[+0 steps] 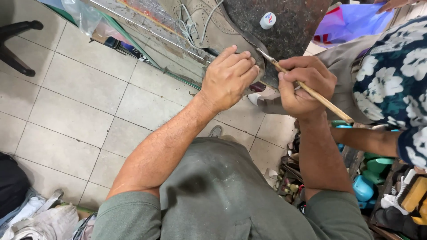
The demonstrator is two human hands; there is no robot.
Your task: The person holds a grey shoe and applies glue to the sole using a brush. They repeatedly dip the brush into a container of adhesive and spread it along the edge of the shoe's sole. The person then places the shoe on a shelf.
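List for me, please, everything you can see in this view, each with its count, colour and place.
shoe: one, grey-beige with laces, top centre, under the left hand
dark sole piece: one, brown-black, top centre right
bottle cap: one, white, lying on the dark sole piece
wooden-handled tool: one, tan, its metal tip at the shoe's edge
plastic bag: one, clear, top left
chair leg: one, black, far left
co-worker's patterned sleeve: one, dark blue with white flowers, right
tiled floor: grey, left
left hand: pressing on the shoe
right hand: its grip closed on the wooden-handled tool
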